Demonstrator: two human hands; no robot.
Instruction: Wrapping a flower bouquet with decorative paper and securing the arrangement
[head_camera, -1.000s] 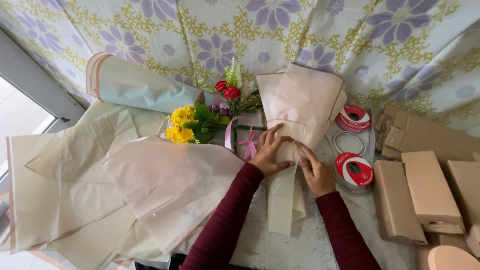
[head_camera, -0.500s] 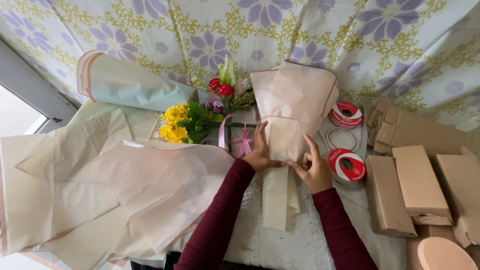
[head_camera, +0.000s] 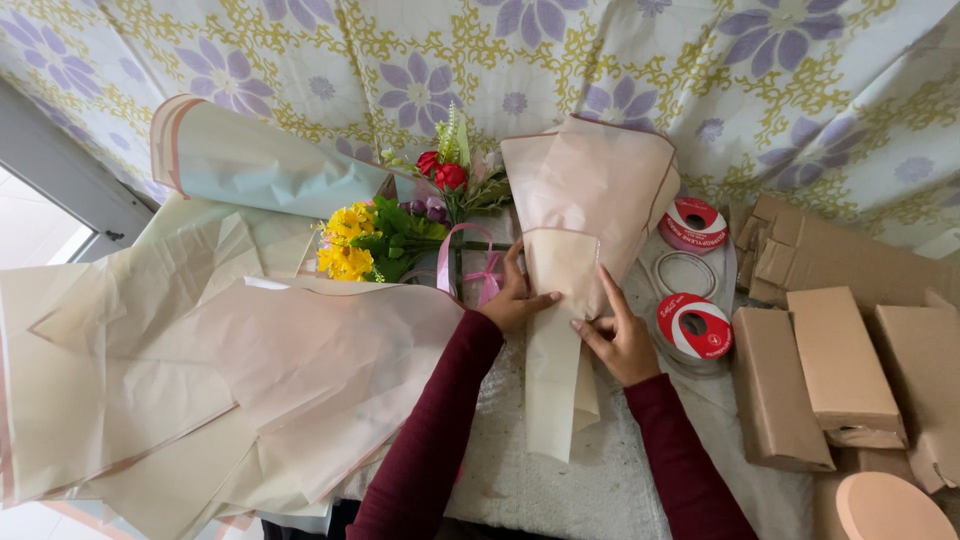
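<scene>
A folded cone of pale pink wrapping paper (head_camera: 585, 215) lies on the table, wide end away from me, narrow tail toward me. My left hand (head_camera: 515, 298) presses flat on the left side of its waist. My right hand (head_camera: 618, 335) rests against the right side, fingers spread on the paper. To the left of the cone lies a small bunch of flowers (head_camera: 400, 225) with yellow and red blooms, green leaves and a pink ribbon (head_camera: 470, 272). Both sleeves are dark red.
Loose pink paper sheets (head_camera: 250, 370) cover the left of the table, with a rolled sheet (head_camera: 250, 165) behind. Two red ribbon spools (head_camera: 695, 325) and a clear ring sit right of the cone. Brown cardboard boxes (head_camera: 835, 370) stand at the right. A floral cloth (head_camera: 520, 60) hangs behind.
Both hands have slid slightly toward me along the cone, from its middle to its waist, pressing the fold. The view has shifted a little.
</scene>
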